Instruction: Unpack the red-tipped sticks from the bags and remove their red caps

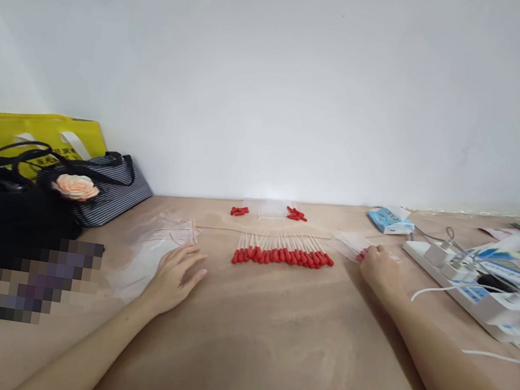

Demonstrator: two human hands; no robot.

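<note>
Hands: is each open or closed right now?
Left hand: open, by the clear bags.
Right hand: at a clear packet, grip can't be told.

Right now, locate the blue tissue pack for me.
In the head view, the blue tissue pack lies right of centre near the wall, beyond the right hand, by the far end of the white power strip.
</note>
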